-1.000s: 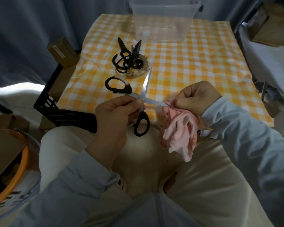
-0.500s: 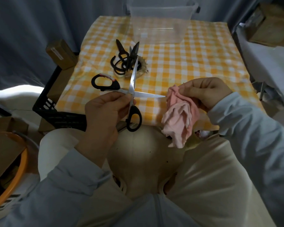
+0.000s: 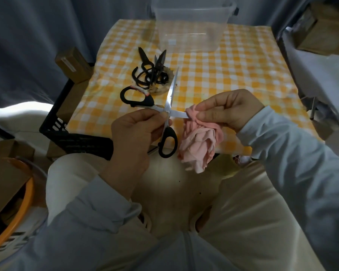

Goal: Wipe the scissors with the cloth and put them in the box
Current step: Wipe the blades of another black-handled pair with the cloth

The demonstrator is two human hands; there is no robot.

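While the left hand [image 3: 133, 133] pinches the open scissors [image 3: 167, 111] at the pivot, thumb and fingers curled on the metal, the right hand [image 3: 229, 110] grips the pink cloth [image 3: 200, 141] and folds it round the tip of the blade that points right; the other blade points away toward the far side; the scissors are held in the air over the near edge of the tabletop [image 3: 223, 79], one black loop hanging toward the lap, the other out to the left; most of the cloth hangs below the right hand; the clear box [image 3: 192, 26] stands at the far edge, well apart from both hands; a heap of black scissors [image 3: 151, 73] lies on the checked cover between the box and the held pair; a black crate [image 3: 67, 133] sits left of the tabletop.
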